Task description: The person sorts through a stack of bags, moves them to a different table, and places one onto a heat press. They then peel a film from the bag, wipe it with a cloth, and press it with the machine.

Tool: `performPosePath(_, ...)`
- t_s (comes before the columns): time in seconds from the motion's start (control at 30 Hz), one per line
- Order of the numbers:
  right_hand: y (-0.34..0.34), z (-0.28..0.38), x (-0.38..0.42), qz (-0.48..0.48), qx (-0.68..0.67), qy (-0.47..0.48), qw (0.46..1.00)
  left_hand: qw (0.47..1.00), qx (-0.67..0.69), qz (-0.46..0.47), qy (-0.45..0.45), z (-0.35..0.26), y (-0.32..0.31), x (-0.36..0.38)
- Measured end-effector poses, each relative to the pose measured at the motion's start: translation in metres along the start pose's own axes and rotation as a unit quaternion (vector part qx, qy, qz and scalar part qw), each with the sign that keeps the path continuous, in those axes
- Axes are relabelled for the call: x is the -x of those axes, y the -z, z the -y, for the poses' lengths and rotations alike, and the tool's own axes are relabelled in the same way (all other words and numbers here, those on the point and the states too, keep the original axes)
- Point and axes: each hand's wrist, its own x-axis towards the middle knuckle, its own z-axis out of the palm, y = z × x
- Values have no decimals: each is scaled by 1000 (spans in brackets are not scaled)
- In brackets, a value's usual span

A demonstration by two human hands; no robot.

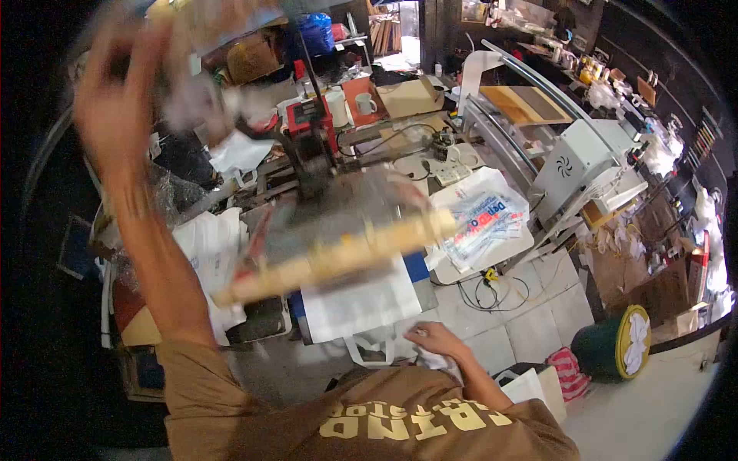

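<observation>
My left hand is raised high at the upper left, smeared by motion. Its fingers look stretched and apart, near the blurred edge of a panel at the top. Close to my body, my right hand is closed on a white cloth, partly hidden by the hand. A blurred wooden-edged screen frame hangs tilted in front of me. Below it, a white bag lies flat on a blue-edged board, its handle loop hanging towards me.
Printed plastic bags lie on a white board to the right. Beyond stands a grey machine with rails. White bags are piled at left. Cables trail across the tiled floor near a green bin. A mug stands behind.
</observation>
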Motion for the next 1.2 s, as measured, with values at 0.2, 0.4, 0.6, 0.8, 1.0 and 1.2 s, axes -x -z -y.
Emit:
performPosePath(0.2, 119, 116, 88, 109, -61, 123, 985, 831, 253, 495, 22, -127, 38, 214)
performPosePath(0.4, 25, 211, 19, -46, 67, 401, 913, 845, 242, 472, 73, -127, 15, 366)
performPosePath(0.6, -23, 166, -15, -113, 66, 304, 944, 881, 185, 387, 199, -138, 6, 402)
performPosePath(0.8, -22, 167, -20, -128, 25, 205, 970, 848, 242, 382, 275, -133, 13, 397)
performPosePath(1.0, -22, 198, -45, -141, -198, 211, 947, 892, 251, 294, 235, -126, 15, 360)
performPosePath(1.2, -43, 219, -46, -119, -302, 295, 899, 804, 294, 175, 486, -61, 20, 390)
